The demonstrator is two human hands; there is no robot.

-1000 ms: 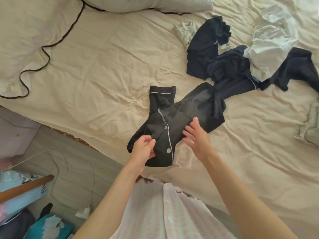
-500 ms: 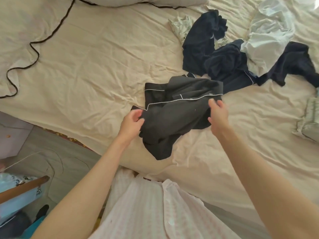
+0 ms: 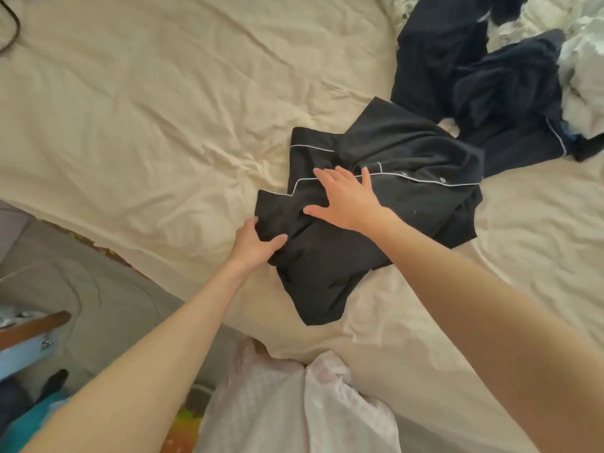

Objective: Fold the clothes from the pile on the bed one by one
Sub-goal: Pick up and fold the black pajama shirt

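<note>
Black piped shirt (image 3: pixel 385 204) spread at frame centre on the bed (image 3: pixel 147 119), pinned flat under splayed right hand (image 3: pixel 348 199), likely to smooth it, its lower-left edge pinched by left hand (image 3: pixel 258 241), apparently for folding; clothes pile (image 3: pixel 490 76) waiting upper right

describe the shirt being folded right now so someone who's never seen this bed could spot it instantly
On the cream bed sheet, look near the edge closest to the person, short of the dark clothes pile at the upper right. The black button shirt lies there, the right hand flat on it and the left hand pinching its corner. Only it has white piping beside buttons.
</note>
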